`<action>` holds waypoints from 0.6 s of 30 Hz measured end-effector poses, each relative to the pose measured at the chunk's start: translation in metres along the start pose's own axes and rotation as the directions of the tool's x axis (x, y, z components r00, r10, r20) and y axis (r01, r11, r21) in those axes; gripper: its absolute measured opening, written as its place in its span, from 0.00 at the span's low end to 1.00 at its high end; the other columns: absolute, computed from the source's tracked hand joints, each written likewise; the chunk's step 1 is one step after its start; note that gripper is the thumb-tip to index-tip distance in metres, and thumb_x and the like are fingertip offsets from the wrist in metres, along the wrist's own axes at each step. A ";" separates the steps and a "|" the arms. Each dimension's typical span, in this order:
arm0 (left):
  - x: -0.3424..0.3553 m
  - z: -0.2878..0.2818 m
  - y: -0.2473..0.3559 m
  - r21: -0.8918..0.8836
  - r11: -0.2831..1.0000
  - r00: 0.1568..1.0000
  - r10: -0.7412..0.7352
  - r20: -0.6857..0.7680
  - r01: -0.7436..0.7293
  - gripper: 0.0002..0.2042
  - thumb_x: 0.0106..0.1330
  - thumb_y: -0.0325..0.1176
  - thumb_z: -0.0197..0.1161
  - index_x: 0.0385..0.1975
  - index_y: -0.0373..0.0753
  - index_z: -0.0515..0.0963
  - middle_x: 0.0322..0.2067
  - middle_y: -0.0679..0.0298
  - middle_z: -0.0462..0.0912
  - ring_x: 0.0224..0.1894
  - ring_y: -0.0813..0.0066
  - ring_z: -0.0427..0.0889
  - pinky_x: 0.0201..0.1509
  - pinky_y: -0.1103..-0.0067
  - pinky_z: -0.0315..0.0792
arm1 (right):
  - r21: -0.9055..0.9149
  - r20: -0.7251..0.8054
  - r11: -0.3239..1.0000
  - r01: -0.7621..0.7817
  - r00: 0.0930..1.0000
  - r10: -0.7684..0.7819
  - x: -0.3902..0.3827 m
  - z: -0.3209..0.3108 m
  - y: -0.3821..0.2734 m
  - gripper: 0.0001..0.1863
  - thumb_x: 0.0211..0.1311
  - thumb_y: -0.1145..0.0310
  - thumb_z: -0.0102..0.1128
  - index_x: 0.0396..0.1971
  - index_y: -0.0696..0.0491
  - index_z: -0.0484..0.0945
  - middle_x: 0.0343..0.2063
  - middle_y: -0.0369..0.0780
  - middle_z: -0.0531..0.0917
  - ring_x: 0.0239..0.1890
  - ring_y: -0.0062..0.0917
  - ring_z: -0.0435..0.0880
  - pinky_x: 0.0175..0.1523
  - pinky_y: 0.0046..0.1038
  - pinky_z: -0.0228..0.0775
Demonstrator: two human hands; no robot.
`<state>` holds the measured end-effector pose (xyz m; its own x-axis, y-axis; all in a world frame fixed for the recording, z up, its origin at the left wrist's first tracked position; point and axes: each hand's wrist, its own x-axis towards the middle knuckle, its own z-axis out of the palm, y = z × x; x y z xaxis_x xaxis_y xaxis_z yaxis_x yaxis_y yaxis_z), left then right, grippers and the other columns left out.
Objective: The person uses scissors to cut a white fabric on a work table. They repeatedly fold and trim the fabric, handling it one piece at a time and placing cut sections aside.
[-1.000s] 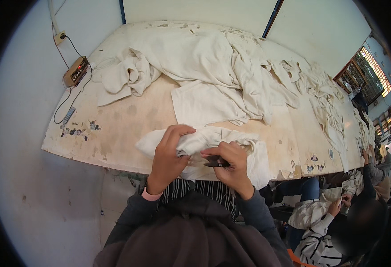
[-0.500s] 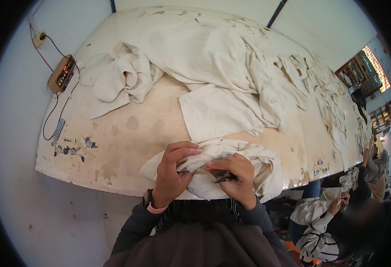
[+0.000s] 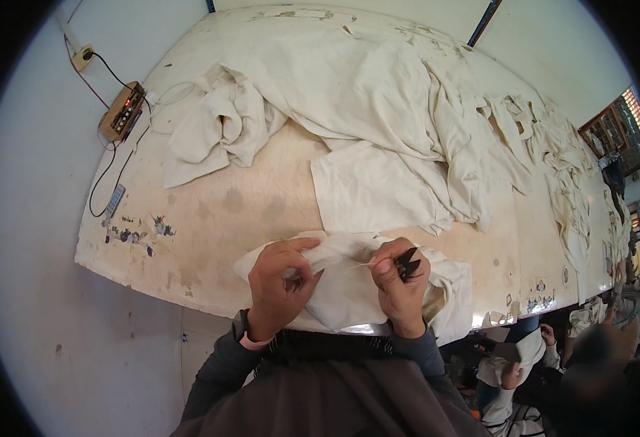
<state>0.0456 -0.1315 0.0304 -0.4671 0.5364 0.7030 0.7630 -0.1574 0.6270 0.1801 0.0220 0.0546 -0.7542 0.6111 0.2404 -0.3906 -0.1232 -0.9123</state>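
Note:
A cream cloth (image 3: 349, 295) lies bunched at the near edge of the table, in front of my body. My left hand (image 3: 280, 280) pinches a fold of it between thumb and fingers. To the right, my right hand (image 3: 398, 291) is closed around dark thread snips (image 3: 407, 264), whose dark end sticks up beside the index finger. A thin pale thread (image 3: 361, 265) reaches from the cloth to that hand's thumb and fingertip. The snips' handle is hidden in the palm.
A large heap of cream cloth (image 3: 378, 95) spreads over the stained table (image 3: 254, 207). On the left are a brown box with cables (image 3: 123, 111), a remote control (image 3: 115, 201) and a wall socket (image 3: 83, 57). A co-worker's hand (image 3: 511, 376) shows at lower right.
My right hand has turned upright, bringing the snips from below the fingers to above them, and a thread now shows at its fingertips. My left hand keeps its hold on the cloth.

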 end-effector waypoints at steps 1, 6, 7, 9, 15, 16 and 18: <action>-0.003 0.003 0.001 -0.015 1.000 1.000 -0.006 -0.009 0.006 0.33 0.51 0.14 0.77 0.51 0.41 0.63 0.45 0.54 0.79 0.48 0.58 0.86 0.52 0.69 0.80 | 0.032 -0.004 0.999 -0.004 1.000 0.004 -0.002 -0.003 -0.001 0.11 0.72 0.67 0.67 0.33 0.60 0.81 0.30 0.36 0.86 0.28 0.16 0.79 0.37 0.19 0.70; -0.003 0.019 0.019 -0.056 0.998 0.998 -0.034 -0.061 0.030 0.33 0.54 0.14 0.76 0.54 0.39 0.61 0.45 0.54 0.77 0.47 0.62 0.87 0.52 0.72 0.83 | -0.208 0.067 0.971 0.115 0.992 -0.104 -0.020 -0.016 -0.015 0.07 0.69 0.70 0.67 0.38 0.59 0.83 0.31 0.37 0.88 0.27 0.12 0.79 0.35 0.20 0.65; -0.003 0.026 0.024 -0.079 0.996 0.994 -0.055 -0.091 0.048 0.32 0.54 0.15 0.77 0.53 0.38 0.63 0.44 0.54 0.80 0.44 0.63 0.87 0.50 0.73 0.83 | -0.347 0.081 0.922 0.171 0.985 -0.152 -0.021 -0.016 -0.019 0.06 0.68 0.71 0.67 0.39 0.58 0.84 0.31 0.38 0.88 0.27 0.11 0.80 0.33 0.20 0.64; 0.000 0.037 0.033 -0.106 0.993 0.993 -0.064 -0.095 0.054 0.30 0.54 0.17 0.78 0.53 0.38 0.66 0.42 0.54 0.83 0.42 0.64 0.88 0.47 0.74 0.85 | -0.613 0.276 0.683 0.396 0.918 -0.285 -0.018 -0.026 -0.024 0.07 0.63 0.75 0.69 0.40 0.57 0.85 0.30 0.39 0.88 0.26 0.14 0.81 0.32 0.21 0.65; 0.008 0.058 0.053 -0.009 0.998 0.998 -0.060 0.032 0.061 0.30 0.55 0.13 0.76 0.52 0.37 0.64 0.44 0.55 0.78 0.45 0.69 0.85 0.52 0.75 0.82 | -0.345 -0.009 0.897 0.275 0.955 -0.296 -0.043 -0.054 -0.026 0.08 0.57 0.81 0.72 0.37 0.58 0.84 0.28 0.39 0.87 0.27 0.18 0.83 0.34 0.20 0.73; 0.011 0.063 0.054 -0.006 0.999 0.999 -0.044 0.011 0.044 0.30 0.55 0.14 0.76 0.52 0.37 0.64 0.44 0.55 0.78 0.45 0.69 0.85 0.51 0.76 0.82 | -0.348 -0.008 0.904 0.250 0.963 -0.269 -0.045 -0.062 -0.029 0.08 0.58 0.80 0.73 0.37 0.58 0.84 0.28 0.39 0.87 0.27 0.18 0.83 0.34 0.20 0.73; 0.015 0.075 0.057 -0.010 0.999 0.999 -0.031 -0.029 0.031 0.29 0.54 0.15 0.77 0.51 0.37 0.65 0.44 0.54 0.80 0.45 0.68 0.87 0.49 0.77 0.82 | -0.345 -0.003 0.921 0.182 0.981 -0.195 -0.048 -0.081 -0.034 0.10 0.58 0.78 0.74 0.38 0.58 0.83 0.28 0.39 0.86 0.28 0.17 0.83 0.35 0.19 0.74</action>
<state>0.1156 -0.0701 0.0517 -0.5036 0.5167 0.6925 0.7434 -0.1493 0.6520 0.2718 0.0600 0.0474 -0.6617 0.6260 0.4127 -0.3151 0.2672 -0.9107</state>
